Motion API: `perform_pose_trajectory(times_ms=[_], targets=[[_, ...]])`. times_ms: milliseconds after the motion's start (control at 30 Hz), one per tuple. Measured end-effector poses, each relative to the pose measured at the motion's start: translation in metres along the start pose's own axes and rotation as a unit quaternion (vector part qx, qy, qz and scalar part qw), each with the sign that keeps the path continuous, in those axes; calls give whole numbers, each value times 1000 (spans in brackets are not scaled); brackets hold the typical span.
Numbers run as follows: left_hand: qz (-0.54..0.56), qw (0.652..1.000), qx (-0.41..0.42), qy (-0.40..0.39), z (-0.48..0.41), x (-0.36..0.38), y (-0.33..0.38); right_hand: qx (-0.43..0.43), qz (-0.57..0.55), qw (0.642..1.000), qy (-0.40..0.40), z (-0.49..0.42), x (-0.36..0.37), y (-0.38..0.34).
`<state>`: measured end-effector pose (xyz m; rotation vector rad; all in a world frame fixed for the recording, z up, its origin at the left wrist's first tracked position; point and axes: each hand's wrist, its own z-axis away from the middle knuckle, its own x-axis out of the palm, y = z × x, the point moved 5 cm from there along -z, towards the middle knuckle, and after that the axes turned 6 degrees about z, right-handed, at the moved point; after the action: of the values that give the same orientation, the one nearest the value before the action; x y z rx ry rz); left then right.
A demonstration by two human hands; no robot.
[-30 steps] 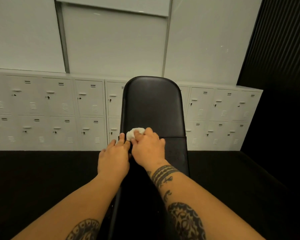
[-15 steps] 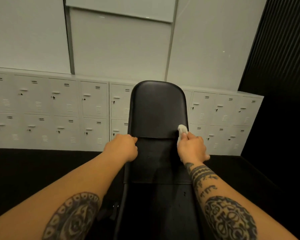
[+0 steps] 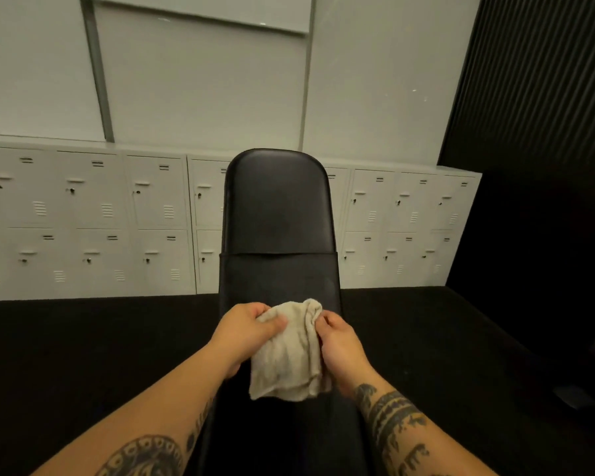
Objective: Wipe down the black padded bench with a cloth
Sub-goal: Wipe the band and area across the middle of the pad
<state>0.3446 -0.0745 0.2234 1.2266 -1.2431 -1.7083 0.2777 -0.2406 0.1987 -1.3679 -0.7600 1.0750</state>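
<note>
While the black padded desk (image 3: 277,214) runs lengthwise toward white metal lockers (image 3: 93,221), left hand (image 3: 244,333) and right hand (image 3: 339,345) pinch a crumpled beige cloth (image 3: 285,359) above it.

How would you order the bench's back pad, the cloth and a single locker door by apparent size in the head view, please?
1. back pad
2. cloth, fairly close, but nearest the camera
3. locker door

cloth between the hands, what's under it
The black padded bench runs beneath the cloth and shows above and below it. The left hand and right hand pinch its top corners. The padding directly under the cloth is covered.
</note>
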Motion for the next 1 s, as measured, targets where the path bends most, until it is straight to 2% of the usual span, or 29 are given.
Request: perform_pose_trajectory(times_ms=[67, 100, 167, 200, 267, 367, 433, 467, 567, 700, 767, 867, 1000], targets=[[-10, 999, -6, 38, 8, 13, -10, -57, 29, 998, -25, 14, -1, 19], [20, 999, -19, 36, 14, 22, -12, -89, 83, 991, -49, 20, 1, 26], [121, 990, -73, -13, 24, 43, -10, -128, 214, 966, -71, 30, 6, 35], [165, 980, -103, -47, 28, 53, -9, -129, 245, 958, -68, 33, 5, 40], [203, 964, -136, -103, 34, 64, -8, -115, 239, 963, -40, 34, -2, 47], [100, 987, -75, -96, 31, 54, -12, -121, 252, 959, 42, 32, -21, 51], [-46, 998, 11, -34, 24, 35, -12, -90, 257, 957, 99, 31, -33, 54], [-125, 991, 48, -9, 21, 27, -10, -66, 263, 954, 126, 30, -37, 55], [-273, 956, 105, 24, 5, 14, -10, -27, 264, 947, 181, 25, -45, 59], [-414, 884, 213, 50, -13, 25, -2, -113, 294, 926, 207, 19, -34, 54], [-473, 848, 236, 51, -21, 38, 0, -155, 337, 907, 202, 10, -26, 51], [-541, 798, 255, 72, -30, 50, -3, -168, 386, 889, 179, -2, -16, 56], [-569, 766, 291, 72, -36, 48, -3, -197, 457, 856, 139, -2, -4, 70]])
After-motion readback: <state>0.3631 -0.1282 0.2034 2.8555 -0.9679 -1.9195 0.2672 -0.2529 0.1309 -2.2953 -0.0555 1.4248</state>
